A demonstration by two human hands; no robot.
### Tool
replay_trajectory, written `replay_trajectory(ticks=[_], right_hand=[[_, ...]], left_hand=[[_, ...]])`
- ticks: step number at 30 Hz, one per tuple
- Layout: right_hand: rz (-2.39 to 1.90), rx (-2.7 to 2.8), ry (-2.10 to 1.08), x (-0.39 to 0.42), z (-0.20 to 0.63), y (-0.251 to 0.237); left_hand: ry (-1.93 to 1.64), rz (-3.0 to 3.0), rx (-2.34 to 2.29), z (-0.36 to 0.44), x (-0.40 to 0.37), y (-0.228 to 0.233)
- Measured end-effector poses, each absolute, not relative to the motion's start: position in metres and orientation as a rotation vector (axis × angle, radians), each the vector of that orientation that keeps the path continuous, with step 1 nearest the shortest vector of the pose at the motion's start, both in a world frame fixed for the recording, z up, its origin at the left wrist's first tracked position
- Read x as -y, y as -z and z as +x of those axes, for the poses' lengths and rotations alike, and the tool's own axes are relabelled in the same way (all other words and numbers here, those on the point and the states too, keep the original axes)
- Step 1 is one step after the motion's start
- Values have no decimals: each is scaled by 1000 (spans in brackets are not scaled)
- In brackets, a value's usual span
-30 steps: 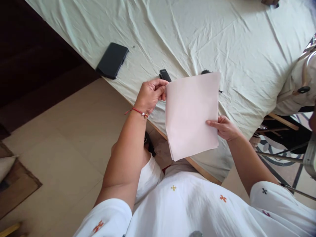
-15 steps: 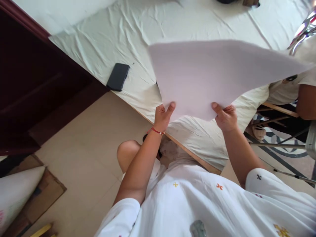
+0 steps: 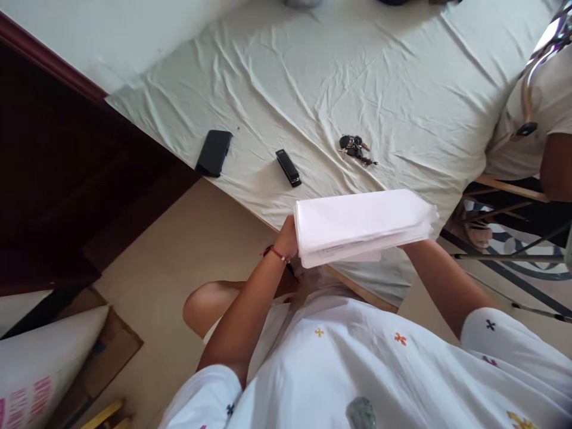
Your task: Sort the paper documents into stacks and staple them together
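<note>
1. Nearest the camera, low in the frame, is the person's white top with small coloured crosses, and both forearms reach up from it.
2. The left hand (image 3: 288, 238) grips the left end of a sheaf of white paper (image 3: 357, 223). Its fingers are mostly hidden behind the sheets, so I cannot tell how tightly they close.
3. The right hand is wholly hidden under the sheaf's right end. Only the forearm shows, so its grip cannot be judged.
4. The sheaf hangs folded or curved over, mid-frame, above the table's near edge. The step looks like a squaring or folding of the sheets, and the next move calls for even edges.
5. Beyond it, on the creased cloth-covered table (image 3: 402, 77), lie a bunch of keys (image 3: 355, 148), a small black device (image 3: 288, 168) and a black phone (image 3: 214, 153).
6. No container shows.
7. At the right edge sits another person's sleeve (image 3: 543, 113).
</note>
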State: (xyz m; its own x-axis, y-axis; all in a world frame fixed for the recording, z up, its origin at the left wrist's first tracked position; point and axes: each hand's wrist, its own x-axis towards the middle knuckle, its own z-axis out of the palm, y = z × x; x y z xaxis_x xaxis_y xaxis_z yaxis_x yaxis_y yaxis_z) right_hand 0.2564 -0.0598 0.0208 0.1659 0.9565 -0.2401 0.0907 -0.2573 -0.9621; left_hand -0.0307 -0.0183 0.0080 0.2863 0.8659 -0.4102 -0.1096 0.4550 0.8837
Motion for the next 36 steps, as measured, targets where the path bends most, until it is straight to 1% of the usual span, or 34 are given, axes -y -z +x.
replay_trajectory(ticks=[4,6,12,17,20,24,28,31,33,36], right_hand=[[-1448,724,-1579,77,246,-18],[-1434,558,-1654,84,237,-16],[-1453,407,-1581,91,215,-5],[-1456,381,-1639,98,208,-2],[-1430,412,-1685,105,210,-3],[-1350,492,-1738,112,215,1],[-1307,641,-1813,113,215,3],[-1285,737,-1892,108,218,1],[-1246,712,-1823,102,221,-3],[-1215,565,-1666,95,225,-7]], left_hand=[[-738,825,-1143,-27,63,-1],[-775,809,-1150,-24,78,-1],[-772,607,-1108,-28,100,-3],[-892,737,-1233,-35,118,8],[-827,700,-1188,-45,122,7],[-693,696,-1088,-61,108,-7],[-776,669,-1112,-59,81,-23],[-874,704,-1174,-49,68,-25],[-898,769,-1179,-44,66,-21],[-836,853,-1136,-40,70,-13]])
